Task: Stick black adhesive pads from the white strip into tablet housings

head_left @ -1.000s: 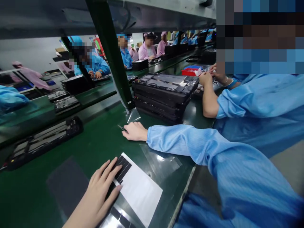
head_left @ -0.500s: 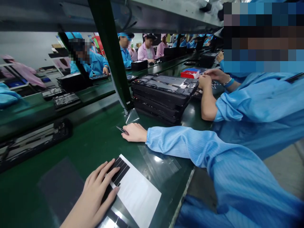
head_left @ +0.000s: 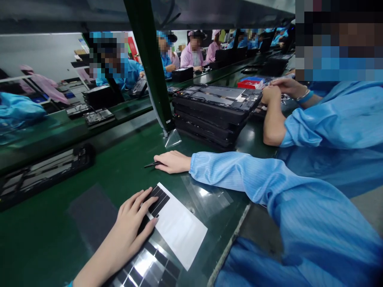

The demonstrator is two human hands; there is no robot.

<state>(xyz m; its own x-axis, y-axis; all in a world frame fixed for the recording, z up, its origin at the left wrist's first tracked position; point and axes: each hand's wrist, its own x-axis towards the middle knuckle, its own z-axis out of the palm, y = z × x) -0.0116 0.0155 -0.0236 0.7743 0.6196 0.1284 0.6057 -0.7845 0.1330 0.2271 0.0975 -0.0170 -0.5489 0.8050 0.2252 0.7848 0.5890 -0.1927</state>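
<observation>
Green ESD bench (head_left: 44, 239), little altered over the last moment: the tips of the slim black tweezers (head_left: 152, 164) now stand clearer of the right hand (head_left: 173, 162), its fingers closed together around them. Left hand (head_left: 128, 217) lies open, fingers apart, pressing on black strips (head_left: 158, 200) at one end of a white backing sheet (head_left: 179, 225).

Bright, even light is cast from above, and glare is thrown back by the glossy sheet (head_left: 143, 265) at the near edge and by the bench (head_left: 243, 139) beside the stack (head_left: 215, 115). Deeper shade is held under the shelf (head_left: 60, 16). Lines are bowed by wide-angle distortion toward the edges. Faces are hidden by pixelation, the largest mosaic block (head_left: 338, 40) at far right; elsewhere, focus stays fairly sharp.
</observation>
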